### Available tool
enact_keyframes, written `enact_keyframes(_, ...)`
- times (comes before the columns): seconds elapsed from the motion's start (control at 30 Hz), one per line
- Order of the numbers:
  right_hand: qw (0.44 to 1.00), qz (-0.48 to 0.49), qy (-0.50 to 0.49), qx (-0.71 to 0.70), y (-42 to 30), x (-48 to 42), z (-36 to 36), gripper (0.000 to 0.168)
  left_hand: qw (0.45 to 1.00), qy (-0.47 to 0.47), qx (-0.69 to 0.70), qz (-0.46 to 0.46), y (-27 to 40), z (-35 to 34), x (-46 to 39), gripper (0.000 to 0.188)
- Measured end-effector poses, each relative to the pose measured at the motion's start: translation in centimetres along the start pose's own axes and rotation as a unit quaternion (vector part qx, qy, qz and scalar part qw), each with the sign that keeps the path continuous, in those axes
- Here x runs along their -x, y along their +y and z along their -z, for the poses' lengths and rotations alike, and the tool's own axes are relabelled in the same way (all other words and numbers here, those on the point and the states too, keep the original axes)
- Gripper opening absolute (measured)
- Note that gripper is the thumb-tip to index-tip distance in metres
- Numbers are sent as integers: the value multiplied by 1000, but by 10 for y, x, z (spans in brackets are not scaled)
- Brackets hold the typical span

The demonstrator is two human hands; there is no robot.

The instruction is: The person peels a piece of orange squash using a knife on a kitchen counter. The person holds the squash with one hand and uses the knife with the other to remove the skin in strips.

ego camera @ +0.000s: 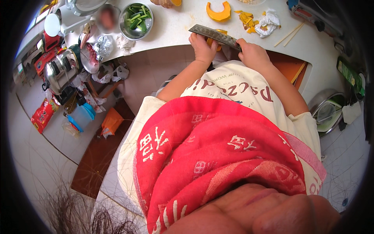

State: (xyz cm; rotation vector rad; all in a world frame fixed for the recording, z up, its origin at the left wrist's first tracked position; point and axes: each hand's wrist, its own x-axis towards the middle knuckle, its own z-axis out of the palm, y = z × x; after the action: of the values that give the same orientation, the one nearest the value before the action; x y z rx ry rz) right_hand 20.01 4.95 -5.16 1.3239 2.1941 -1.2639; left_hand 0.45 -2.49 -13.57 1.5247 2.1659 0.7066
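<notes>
A cleaver with a mottled dark blade [216, 35] is in my right hand [254, 55], whose fingers are closed round its handle end. My left hand [202, 50] grips a piece of pumpkin [209, 42] at the near edge of the counter. The blade crosses over this piece and hides part of it; the left fingertips are partly hidden too. Beyond the blade lies a curved pumpkin slice [219, 14]. Pumpkin peelings [247, 21] lie right of it, against a crumpled white tissue [268, 23]. An uncut-looking pumpkin part [167, 3] shows at the top edge.
A steel bowl [122, 27] of cut green vegetables stands left on the white counter [175, 29]. Two wooden chopsticks [289, 34] lie right. Crumpled foil [102, 46] and a plate of meat [90, 58] are far left. An open orange drawer or cupboard [285, 68] shows below the counter.
</notes>
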Motion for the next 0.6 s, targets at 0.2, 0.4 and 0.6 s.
enact_keyframes(0.2,1000,22,6,21,3,-7,1,30,1000,10,-6,-12,-17,-16,8,60)
enact_keyframes(0.4,999,30,7,20,10,-19,-1,29,998,48,-13,-47,-19,-19,9,50)
enact_keyframes(0.6,999,23,25,2,17,-34,-18,30,996,50,-15,-70,-16,-14,6,46)
